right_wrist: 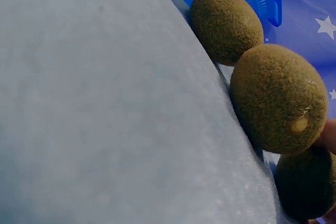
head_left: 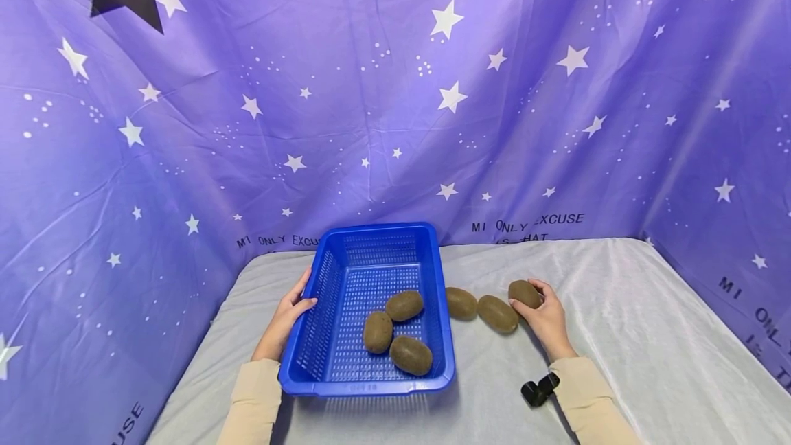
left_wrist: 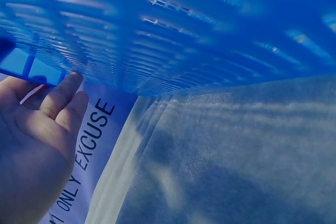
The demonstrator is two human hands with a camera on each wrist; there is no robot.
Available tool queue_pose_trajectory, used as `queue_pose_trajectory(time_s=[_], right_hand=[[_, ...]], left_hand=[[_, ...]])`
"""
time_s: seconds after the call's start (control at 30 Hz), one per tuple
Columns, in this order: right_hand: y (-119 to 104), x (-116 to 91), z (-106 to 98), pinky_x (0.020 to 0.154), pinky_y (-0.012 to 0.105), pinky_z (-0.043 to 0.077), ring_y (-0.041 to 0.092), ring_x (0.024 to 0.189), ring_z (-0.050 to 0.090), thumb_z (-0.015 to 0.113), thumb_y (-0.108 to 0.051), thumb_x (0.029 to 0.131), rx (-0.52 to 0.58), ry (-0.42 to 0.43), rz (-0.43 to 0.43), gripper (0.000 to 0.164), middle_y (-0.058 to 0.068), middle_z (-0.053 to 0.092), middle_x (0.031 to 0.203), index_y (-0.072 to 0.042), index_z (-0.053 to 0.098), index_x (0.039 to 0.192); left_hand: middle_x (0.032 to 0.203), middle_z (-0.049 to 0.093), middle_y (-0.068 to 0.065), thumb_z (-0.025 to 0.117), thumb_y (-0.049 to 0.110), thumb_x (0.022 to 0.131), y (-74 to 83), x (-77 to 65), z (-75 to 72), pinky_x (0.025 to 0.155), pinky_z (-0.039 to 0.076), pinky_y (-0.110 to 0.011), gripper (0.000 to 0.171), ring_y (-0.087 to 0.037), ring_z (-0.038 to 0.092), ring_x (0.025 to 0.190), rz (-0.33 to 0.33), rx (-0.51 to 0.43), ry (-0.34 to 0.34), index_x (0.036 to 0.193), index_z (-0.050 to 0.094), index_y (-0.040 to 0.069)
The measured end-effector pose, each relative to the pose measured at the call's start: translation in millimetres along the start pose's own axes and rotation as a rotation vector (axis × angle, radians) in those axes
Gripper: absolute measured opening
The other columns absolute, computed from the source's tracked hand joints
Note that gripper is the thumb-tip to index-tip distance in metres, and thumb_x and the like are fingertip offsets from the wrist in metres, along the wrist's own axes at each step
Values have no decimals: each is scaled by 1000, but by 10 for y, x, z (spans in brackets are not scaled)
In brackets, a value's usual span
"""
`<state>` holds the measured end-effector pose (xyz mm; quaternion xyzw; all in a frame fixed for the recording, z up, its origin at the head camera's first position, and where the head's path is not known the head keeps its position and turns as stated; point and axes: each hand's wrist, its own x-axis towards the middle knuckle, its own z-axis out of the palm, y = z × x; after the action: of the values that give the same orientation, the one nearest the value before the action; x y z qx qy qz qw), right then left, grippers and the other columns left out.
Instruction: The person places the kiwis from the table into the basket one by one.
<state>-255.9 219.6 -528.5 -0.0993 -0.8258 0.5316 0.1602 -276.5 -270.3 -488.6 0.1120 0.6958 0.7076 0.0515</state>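
A blue plastic basket (head_left: 441, 335) with slotted walls sits in the middle of the head view. My left hand (head_left: 283, 321) grips its left rim, thumb over the top; in the left wrist view the fingers (left_wrist: 60, 98) reach up to the rim. Three brown fuzzy kiwifruit lie inside: an upper one (head_left: 404, 305), a left one (head_left: 377, 332) and a lower one (head_left: 410, 355). Right of the basket, my right hand (head_left: 548, 321) pinches another kiwifruit (head_left: 524, 293) between thumb and fingers. Two more kiwifruit, one by the basket (head_left: 461, 303) and a middle one (head_left: 498, 314), line up beside it.
A pale grey cloth (head_left: 624, 335) covers the table. Purple star-printed curtains (head_left: 383, 115) hang behind it and at both sides. A small black device (head_left: 540, 390) is at the right wrist, by the beige sleeve.
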Motion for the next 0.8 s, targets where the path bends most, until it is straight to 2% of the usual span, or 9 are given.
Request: queue_pose_trajectory(time_s=[0.13, 0.37, 0.43, 0.63, 0.8], right_hand=[[9, 6, -4, 92, 41, 36, 35, 115, 47, 73, -10, 77, 5, 11, -2, 60, 25, 51, 127, 2, 46, 130], [-16, -1, -13, 91, 40, 38, 35, 113, 48, 73, -10, 77, 3, 31, 2, 59, 26, 52, 126, 1, 48, 130], [-26, -2, -18, 90, 36, 38, 34, 112, 49, 73, -11, 77, 0, 32, 0, 59, 25, 53, 125, 1, 48, 130], [-85, -6, -25, 77, 13, 36, 29, 104, 52, 74, -11, 76, -6, 44, -35, 58, 22, 56, 123, 1, 52, 128], [-171, -29, -31, 73, 10, 36, 28, 99, 53, 74, -14, 77, -25, 22, -59, 58, 22, 58, 121, -1, 53, 129]], left_hand=[[152, 22, -17, 47, 6, 94, -11, 7, 5, 83, 50, -28, 67, -14, 49, 110, -2, 1, 13, 152, 17, 18], [153, 20, -15, 47, 7, 94, -12, 15, 5, 85, 48, -26, 67, -14, 46, 113, 2, 3, -5, 152, 16, 18], [153, 20, -16, 47, 7, 94, -10, 17, 9, 85, 48, -26, 67, -14, 46, 113, 2, 1, -8, 152, 15, 18], [152, 21, -18, 47, 6, 94, -12, 12, 4, 84, 49, -27, 68, -14, 49, 110, 3, -4, -9, 152, 14, 17], [152, 20, -19, 46, 6, 94, -4, 1, -6, 84, 50, -28, 68, -14, 49, 110, -1, -8, -14, 153, 14, 17]])
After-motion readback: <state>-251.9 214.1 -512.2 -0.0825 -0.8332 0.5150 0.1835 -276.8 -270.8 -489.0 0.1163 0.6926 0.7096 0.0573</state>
